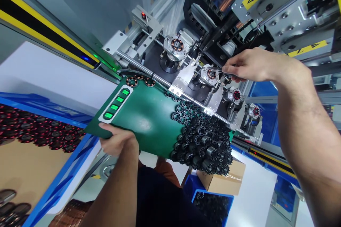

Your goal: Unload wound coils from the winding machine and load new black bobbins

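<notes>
My left hand [117,141] grips the near edge of a green panel [149,117], fingers curled over its rim beside a row of lit green buttons [117,103]. My right hand [249,65] reaches into the winding machine, its fingertips pinched at a round stator [211,74] seated on a fixture. What the fingertips hold is too small to make out. A heap of black unwound stators [205,138] lies on the green panel's right side. Two copper-wound stators [140,81] rest at its far edge.
More fixtures hold stators: one copper-wound [177,45], two with red cores [236,95]. A blue tray [39,138] at left holds wound stators on cardboard. A cardboard box [226,181] and a blue bin [213,205] of black parts sit below. Yellow-black guard strip [45,30] runs at left.
</notes>
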### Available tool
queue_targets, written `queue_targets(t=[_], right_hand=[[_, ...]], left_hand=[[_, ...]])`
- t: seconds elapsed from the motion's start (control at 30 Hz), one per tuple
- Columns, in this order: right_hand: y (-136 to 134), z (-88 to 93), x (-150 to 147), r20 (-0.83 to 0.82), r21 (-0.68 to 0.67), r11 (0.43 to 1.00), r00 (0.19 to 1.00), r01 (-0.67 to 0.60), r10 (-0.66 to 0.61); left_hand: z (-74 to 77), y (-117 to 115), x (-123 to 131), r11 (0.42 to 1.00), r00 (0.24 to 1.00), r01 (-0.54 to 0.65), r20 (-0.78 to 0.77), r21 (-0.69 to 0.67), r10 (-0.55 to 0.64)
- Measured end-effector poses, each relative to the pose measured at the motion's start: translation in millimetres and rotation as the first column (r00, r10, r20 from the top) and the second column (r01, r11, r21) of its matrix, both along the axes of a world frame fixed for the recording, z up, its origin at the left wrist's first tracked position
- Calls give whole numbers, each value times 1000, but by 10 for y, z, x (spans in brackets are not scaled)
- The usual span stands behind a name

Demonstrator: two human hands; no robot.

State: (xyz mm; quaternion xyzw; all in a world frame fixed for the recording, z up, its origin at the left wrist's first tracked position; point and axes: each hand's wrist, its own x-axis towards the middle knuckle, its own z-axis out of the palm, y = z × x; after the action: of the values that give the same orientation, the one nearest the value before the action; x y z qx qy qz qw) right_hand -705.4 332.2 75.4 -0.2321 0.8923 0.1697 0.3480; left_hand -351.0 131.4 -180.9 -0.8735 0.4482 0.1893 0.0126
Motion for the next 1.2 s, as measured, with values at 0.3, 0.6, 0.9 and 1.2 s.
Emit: queue_targets(t=[0.3, 0.6, 0.9, 1.2], right_hand=[[-3, -69, -13, -2, -48, 998, 999, -38, 38], [-46, -63, 2, -21, -28, 994, 995, -101, 100], [-111, 91, 67, 0, -110, 982, 988, -153, 154], [-988, 50, -70, 120, -259, 950, 970, -176, 213]], left_hand=[[-32, -15, -18, 1000, 999, -20, 35, 8, 20], [-83, -14, 28, 999, 998, 37, 41, -2, -37], [-79, -27, 54, 999, 1000, -21, 0, 34, 21], [35, -41, 60, 998, 999, 21, -25, 53, -19]])
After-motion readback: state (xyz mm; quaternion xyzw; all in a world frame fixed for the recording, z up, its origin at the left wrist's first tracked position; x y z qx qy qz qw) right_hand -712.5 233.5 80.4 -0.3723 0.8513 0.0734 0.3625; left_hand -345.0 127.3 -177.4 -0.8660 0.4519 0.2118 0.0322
